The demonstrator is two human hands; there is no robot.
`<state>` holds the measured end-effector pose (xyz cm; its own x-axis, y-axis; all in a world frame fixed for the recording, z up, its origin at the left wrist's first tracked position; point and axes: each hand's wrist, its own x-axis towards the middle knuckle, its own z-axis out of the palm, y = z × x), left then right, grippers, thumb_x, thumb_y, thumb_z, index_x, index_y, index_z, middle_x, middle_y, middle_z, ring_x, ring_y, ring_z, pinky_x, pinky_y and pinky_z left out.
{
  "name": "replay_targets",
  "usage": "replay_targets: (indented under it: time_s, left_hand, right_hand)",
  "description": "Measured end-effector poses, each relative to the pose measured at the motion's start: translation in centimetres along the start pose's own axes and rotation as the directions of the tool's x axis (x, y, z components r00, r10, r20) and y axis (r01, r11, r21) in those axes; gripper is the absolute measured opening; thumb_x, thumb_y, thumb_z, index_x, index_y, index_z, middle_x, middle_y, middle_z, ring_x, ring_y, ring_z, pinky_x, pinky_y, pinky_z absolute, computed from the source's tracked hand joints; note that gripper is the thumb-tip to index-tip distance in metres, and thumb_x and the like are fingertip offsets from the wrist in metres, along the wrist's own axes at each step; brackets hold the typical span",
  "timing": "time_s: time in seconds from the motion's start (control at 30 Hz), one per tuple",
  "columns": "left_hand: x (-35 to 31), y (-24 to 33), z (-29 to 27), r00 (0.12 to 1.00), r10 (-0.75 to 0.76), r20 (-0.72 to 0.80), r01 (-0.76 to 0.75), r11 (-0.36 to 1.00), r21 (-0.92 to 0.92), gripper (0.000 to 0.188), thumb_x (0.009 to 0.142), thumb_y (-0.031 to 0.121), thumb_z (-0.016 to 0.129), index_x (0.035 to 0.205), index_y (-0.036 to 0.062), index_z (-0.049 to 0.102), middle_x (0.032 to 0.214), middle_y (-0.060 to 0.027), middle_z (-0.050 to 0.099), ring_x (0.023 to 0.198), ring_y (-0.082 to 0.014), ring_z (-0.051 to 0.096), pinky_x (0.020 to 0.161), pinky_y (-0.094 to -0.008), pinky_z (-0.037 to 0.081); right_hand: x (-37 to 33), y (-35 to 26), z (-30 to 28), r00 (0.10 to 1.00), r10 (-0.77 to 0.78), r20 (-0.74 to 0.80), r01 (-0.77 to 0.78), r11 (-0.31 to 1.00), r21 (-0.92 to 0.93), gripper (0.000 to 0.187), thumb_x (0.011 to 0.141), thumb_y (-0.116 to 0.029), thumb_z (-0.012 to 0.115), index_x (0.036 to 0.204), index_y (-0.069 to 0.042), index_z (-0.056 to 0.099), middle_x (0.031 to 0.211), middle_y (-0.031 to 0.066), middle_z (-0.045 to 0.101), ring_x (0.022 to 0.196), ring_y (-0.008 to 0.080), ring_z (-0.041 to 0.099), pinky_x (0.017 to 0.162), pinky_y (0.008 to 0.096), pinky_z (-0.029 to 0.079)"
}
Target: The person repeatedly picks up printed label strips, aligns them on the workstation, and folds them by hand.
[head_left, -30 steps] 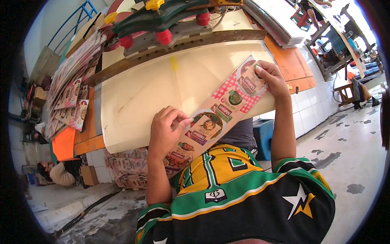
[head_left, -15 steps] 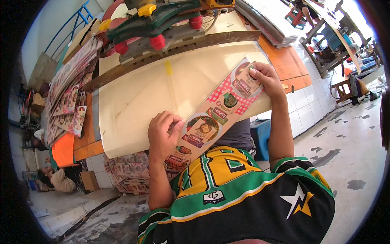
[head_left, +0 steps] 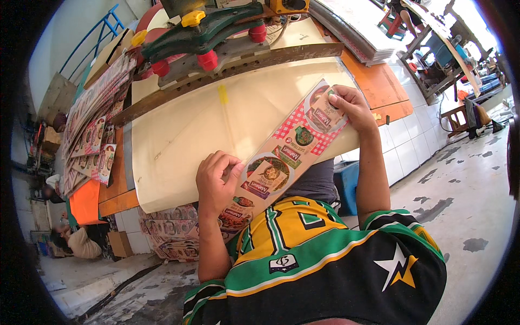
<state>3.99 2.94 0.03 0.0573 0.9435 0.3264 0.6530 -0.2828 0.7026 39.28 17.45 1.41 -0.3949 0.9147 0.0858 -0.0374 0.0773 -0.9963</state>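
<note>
A long printed packaging strip (head_left: 287, 149) with food pictures and a red checked pattern is stretched between my two hands, slanting from lower left to upper right over a cream work surface (head_left: 216, 124). My left hand (head_left: 216, 181) pinches its lower part, thumb on the printed face. My right hand (head_left: 349, 105) grips its upper end near the surface's right edge. Behind the cream surface stands a green machine (head_left: 208, 35) with red and yellow knobs above a long metal bar (head_left: 233, 65).
Stacks of printed packaging sheets (head_left: 89, 135) lie along the left of the orange bench (head_left: 379, 81), and more sit below it. A stack of sheets (head_left: 357, 24) rests at the back right. A person (head_left: 81, 241) crouches on the floor at lower left. Another workstation (head_left: 444, 59) stands far right.
The strip and both hands have shifted slightly right and away along the cream surface; both hands keep their hold.
</note>
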Motion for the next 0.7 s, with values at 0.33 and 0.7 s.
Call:
replay_targets:
  time_s: [0.33,0.7]
  left_hand:
    - [0.0,0.2,-0.1,1.0,0.015,0.007,-0.015,1.0,0.01,0.016,0.091,0.014,0.07,0.084,0.0021,0.064,0.077,-0.0067,0.058,0.071,-0.0224,0.058,0.066,-0.0335,0.047]
    - [0.3,0.6,0.1,1.0,-0.013,-0.017,0.013,1.0,-0.007,0.016,0.09,0.017,0.072,0.083,0.0042,0.065,0.074,-0.0059,0.059,0.067,-0.0235,0.057,0.065,-0.0353,0.045]
  right_hand:
    - [0.1,0.6,-0.9,0.999,0.02,0.038,-0.02,1.0,0.013,0.032,0.099,-0.027,0.069,0.11,0.003,0.069,0.098,0.004,0.073,0.085,0.0067,0.066,0.076,0.0233,0.054]
    - [0.1,0.8,-1.2,0.997,0.028,0.072,-0.031,0.998,0.045,0.031,0.099,-0.028,0.069,0.107,0.002,0.069,0.095,0.0032,0.073,0.083,0.0064,0.066,0.075,0.0234,0.053]
